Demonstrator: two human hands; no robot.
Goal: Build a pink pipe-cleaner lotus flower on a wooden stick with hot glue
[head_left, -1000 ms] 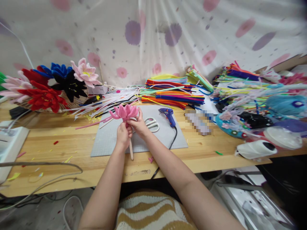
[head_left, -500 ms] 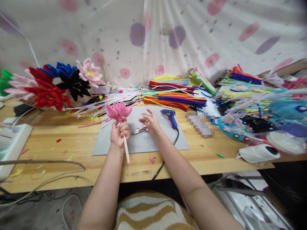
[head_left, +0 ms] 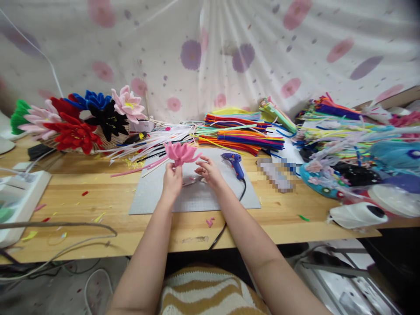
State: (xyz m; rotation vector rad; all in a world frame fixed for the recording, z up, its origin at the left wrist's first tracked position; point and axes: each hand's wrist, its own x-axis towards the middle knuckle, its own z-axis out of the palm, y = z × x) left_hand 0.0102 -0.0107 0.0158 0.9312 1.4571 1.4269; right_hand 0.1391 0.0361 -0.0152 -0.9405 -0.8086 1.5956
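Note:
A pink pipe-cleaner flower (head_left: pixel 181 153) is upright above the grey cutting mat (head_left: pixel 151 203). My left hand (head_left: pixel 173 177) grips it just below the petals, fingers closed; the stem is hidden behind the hand. To the right, my right hand (head_left: pixel 210 173) is apart from the flower's centre, close to its rightmost petal, with its fingers spread and curved and nothing seen in them. Silver scissors (head_left: pixel 192 180) lie on the mat between the hands, partly covered by the right one. A blue glue gun (head_left: pixel 235 164) rests on the mat's right part.
Finished flowers (head_left: pixel 77 131) stand at the back left. Pipe-cleaner bundles (head_left: pixel 243 135) line the back. A white power strip (head_left: pixel 24 197) sits at the left, a thread spool (head_left: pixel 357 215) at the right edge. The black cord (head_left: pixel 219 236) crosses the table's front edge.
My left hand has turned and moved right with the flower, whose pale stem no longer shows. My right hand stays spread, now closer to the petals. The view has shifted slightly.

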